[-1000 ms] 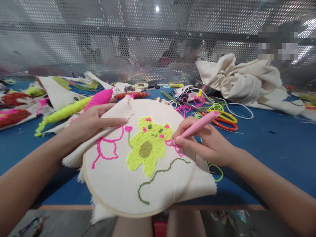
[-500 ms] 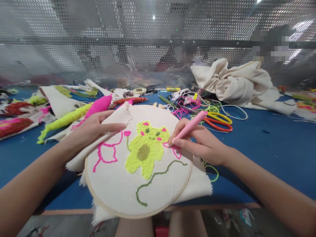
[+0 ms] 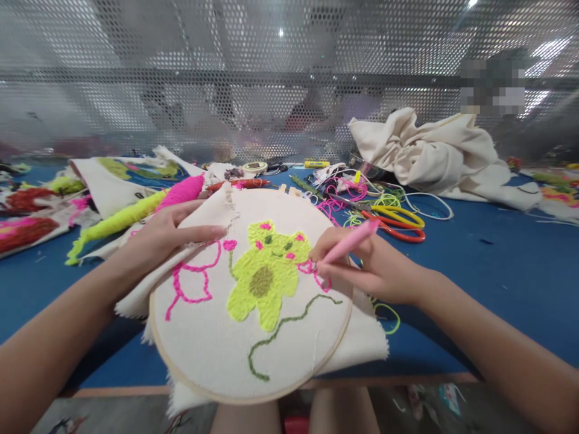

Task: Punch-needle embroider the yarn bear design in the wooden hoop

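Note:
A round embroidery hoop (image 3: 181,372) holds cream fabric stitched with a neon yellow bear (image 3: 265,274), a pink outline and a green line. My left hand (image 3: 167,235) grips the hoop's upper left edge, fingers laid over the cloth. My right hand (image 3: 371,265) is closed round a pink punch needle (image 3: 350,240), whose tip touches the pink stitching beside the bear's right arm. The hoop rests tilted at the front edge of the blue table (image 3: 497,271), above my knees.
Orange and yellow scissors (image 3: 400,220) and tangled pink and green thread lie just beyond my right hand. Pink and neon yellow yarn skeins (image 3: 145,202) sit at the left. A heap of cream cloth (image 3: 434,154) is at the back right, before a perforated metal screen.
The punch needle lifted slightly and has come down again onto the pink stitching. The hoop and left hand shifted a little left and down in view.

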{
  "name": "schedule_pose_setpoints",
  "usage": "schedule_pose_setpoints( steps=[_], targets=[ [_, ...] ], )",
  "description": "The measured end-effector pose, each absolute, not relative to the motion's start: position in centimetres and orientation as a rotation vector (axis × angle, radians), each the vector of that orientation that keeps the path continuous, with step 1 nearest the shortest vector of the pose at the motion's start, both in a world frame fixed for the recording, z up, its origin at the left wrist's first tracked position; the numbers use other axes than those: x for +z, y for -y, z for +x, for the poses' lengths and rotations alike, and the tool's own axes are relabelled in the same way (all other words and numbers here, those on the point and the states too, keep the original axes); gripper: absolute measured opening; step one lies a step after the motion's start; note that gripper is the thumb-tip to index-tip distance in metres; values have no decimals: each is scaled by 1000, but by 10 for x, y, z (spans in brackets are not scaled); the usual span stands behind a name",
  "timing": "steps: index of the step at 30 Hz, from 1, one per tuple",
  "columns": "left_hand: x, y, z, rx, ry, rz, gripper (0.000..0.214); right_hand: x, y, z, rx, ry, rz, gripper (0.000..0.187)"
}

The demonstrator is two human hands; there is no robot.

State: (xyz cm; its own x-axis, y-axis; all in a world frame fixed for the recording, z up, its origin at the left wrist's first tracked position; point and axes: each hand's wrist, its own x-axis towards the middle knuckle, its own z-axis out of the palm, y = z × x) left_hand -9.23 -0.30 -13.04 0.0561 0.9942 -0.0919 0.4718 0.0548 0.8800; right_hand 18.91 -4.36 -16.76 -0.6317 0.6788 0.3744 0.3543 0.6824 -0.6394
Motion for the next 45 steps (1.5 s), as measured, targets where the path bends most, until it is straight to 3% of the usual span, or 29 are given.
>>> schedule_pose_setpoints(
  steps=[4,9,16,26,34,45],
  targets=[
    [-129,2,-96,845,-1570,1498,50,-170,41,185,482,2463,-759,7],
    [-125,9,-94,924,-1491,1380,57,-169,47,183,514,2193,-758,5],
    [-131,15,-100,1092,-1287,1404,52,-164,73,171,153,1889,-942,8],
    [-125,18,-97,1052,-1217,1354,45,-187,97,145,25,1699,-1215,13],
    [-127,13,-98,1035,-1258,1344,50,-188,94,144,331,1460,-1199,9],
    [-141,3,-94,911,-1372,1443,48,-185,41,185,837,1378,-1339,32]
  ],
)
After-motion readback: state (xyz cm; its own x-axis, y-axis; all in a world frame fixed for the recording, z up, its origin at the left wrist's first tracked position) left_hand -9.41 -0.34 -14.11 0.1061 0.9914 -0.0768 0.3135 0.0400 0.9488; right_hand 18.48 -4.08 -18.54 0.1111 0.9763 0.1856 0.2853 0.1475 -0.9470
